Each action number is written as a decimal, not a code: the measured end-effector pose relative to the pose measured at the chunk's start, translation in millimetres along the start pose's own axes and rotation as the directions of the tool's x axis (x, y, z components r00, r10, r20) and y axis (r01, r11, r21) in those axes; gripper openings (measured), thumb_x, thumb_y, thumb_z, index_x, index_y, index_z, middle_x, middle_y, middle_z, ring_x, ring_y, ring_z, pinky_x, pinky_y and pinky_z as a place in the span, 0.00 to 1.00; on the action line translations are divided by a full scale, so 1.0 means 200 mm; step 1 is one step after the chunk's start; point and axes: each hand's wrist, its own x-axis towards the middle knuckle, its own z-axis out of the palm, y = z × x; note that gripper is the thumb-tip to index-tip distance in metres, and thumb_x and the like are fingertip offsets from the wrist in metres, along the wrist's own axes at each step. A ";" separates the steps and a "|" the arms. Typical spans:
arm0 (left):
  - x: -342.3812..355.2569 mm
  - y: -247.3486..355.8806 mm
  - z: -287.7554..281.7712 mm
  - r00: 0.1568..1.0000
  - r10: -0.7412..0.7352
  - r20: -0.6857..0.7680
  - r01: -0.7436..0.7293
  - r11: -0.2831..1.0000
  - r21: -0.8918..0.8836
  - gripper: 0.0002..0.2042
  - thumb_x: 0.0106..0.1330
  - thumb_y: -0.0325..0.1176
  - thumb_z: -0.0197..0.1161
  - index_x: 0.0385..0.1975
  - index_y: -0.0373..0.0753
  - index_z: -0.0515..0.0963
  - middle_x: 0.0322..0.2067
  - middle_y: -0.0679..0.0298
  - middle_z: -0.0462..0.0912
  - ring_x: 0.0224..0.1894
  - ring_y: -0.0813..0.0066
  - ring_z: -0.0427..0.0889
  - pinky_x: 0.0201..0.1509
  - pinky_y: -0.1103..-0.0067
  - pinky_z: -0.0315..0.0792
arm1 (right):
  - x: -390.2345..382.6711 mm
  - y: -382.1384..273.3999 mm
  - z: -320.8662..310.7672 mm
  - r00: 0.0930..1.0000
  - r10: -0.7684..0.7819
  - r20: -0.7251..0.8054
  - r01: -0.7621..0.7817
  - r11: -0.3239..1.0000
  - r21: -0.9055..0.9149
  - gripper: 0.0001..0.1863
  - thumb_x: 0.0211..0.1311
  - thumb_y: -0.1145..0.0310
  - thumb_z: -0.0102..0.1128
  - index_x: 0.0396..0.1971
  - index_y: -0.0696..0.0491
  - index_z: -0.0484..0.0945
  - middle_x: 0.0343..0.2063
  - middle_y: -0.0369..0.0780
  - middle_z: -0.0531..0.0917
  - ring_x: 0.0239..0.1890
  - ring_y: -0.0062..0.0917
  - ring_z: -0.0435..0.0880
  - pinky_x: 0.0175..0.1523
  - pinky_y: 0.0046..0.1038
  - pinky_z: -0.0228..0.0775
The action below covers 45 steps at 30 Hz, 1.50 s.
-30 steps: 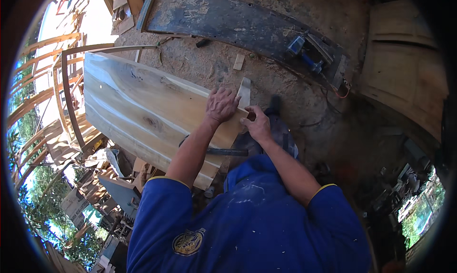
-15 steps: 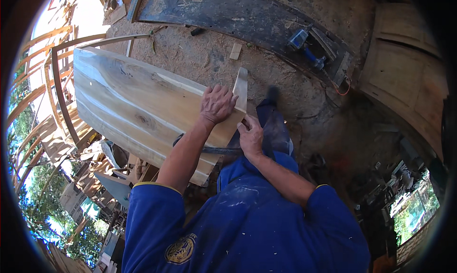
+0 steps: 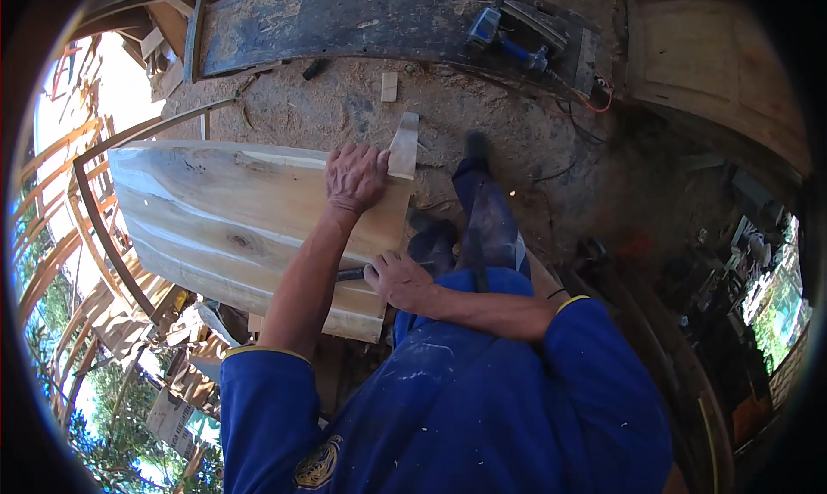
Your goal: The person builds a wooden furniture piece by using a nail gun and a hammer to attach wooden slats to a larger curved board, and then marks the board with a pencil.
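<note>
My left hand (image 3: 353,177) grips the upper edge of a pale wooden panel (image 3: 215,210) near its right end, beside a short wooden piece (image 3: 402,145) that sticks up there. My right hand (image 3: 398,279) is lower down, fingers curled on a dark bar (image 3: 349,274) that lies across the panel's lower right part. My legs (image 3: 487,227) show just to the right of the panel.
A weathered curved board (image 3: 345,24) spans the top, carrying a blue nail gun (image 3: 487,29) with a hose. Sawdust and a small block (image 3: 389,86) cover the ground. Bent wooden frames (image 3: 86,192) stand left; wooden panels (image 3: 706,55) stand right.
My right hand has moved down and left from the panel's corner to the dark bar. My left hand stays on the upper edge. The view has rotated, so the panel lies more level.
</note>
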 end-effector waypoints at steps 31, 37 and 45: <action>-0.04 -0.02 0.09 0.995 0.061 -0.080 -0.051 0.992 0.119 0.18 0.77 0.44 0.47 0.32 0.40 0.80 0.33 0.51 0.83 0.39 0.46 0.81 0.47 0.56 0.72 | -0.17 0.13 0.38 0.452 0.869 0.203 0.131 -0.289 0.948 0.15 0.78 0.54 0.51 0.38 0.50 0.66 0.18 0.32 0.69 0.12 0.15 0.68 0.14 0.20 0.59; -0.05 0.01 0.07 0.999 0.019 -0.045 -0.014 0.993 0.118 0.18 0.77 0.45 0.46 0.33 0.43 0.81 0.32 0.55 0.84 0.41 0.51 0.82 0.49 0.58 0.71 | -0.26 0.12 0.31 0.300 0.920 0.252 0.346 -0.351 0.870 0.16 0.79 0.54 0.49 0.52 0.50 0.70 0.20 0.33 0.70 0.12 0.14 0.63 0.16 0.20 0.59; -0.05 -0.01 0.07 0.996 0.051 -0.069 -0.046 0.996 0.082 0.16 0.76 0.44 0.47 0.34 0.45 0.81 0.33 0.59 0.85 0.41 0.55 0.83 0.48 0.59 0.71 | -0.31 0.07 0.29 0.310 0.941 0.138 0.134 -0.187 0.973 0.21 0.80 0.49 0.44 0.51 0.54 0.69 0.21 0.35 0.71 0.12 0.15 0.66 0.16 0.20 0.61</action>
